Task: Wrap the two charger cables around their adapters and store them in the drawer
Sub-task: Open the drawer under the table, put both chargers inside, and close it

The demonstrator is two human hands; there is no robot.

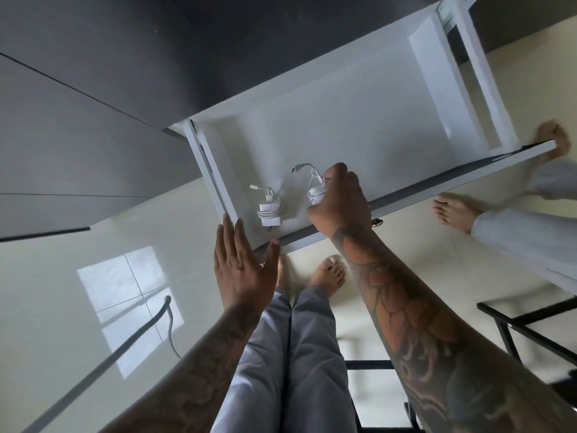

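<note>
- Left hand (242, 267): lying flat with fingers straight and spread, its fingertips touching the near left corner of the drawer (343, 120); it is holding nothing.
- Right hand (338, 201): reaching over the drawer front (437, 192) into the drawer, its fingers curling round the second charger (317, 190), a white bundle of cable; a short cable end with its plug is sticking out to the left of the fingers.
- First charger (270, 210): lying on the drawer floor near the front left corner, its cable wound round the white adapter; it is sitting just left of the right hand, apart from it, and just beyond the left fingertips without touching them.
- Drawer: standing pulled out from a dark cabinet (156, 57), its white interior open to view.
- Floor (62, 292): pale and glossy, showing below the drawer; the person's bare feet are standing under the drawer front.
</note>
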